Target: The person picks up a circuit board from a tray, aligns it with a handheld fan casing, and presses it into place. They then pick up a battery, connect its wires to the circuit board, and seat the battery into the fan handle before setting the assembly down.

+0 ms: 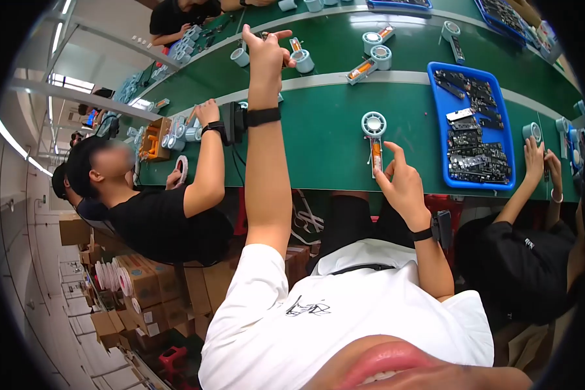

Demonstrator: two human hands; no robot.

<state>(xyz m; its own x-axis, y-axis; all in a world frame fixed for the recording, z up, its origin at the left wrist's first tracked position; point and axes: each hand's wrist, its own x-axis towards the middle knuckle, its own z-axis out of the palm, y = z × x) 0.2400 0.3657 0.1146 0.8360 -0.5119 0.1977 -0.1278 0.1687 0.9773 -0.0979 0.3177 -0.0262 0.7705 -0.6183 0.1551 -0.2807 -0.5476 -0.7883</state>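
Observation:
My left hand (266,53) is stretched far forward over the green work surface, its fingers spread apart. It is nearest to a light-blue fan body (301,61) and a light-blue round housing (240,57); a small dark thing shows by its fingers, too unclear to name. Nearer to me lies a handheld fan (374,123) with a round head and an opened handle, an orange battery (376,153) inside. Beside that handle is my right hand (402,185), index finger and thumb apart. Its thumb is close to the handle's lower end; I cannot tell whether they touch.
A blue tray (439,130) full of black circuit boards stands to the right. More opened fans (381,57) lie on the far strip. Co-workers sit at both sides, a person's hand (534,159) at right. An orange holder (155,140) and light-blue housings stand at left.

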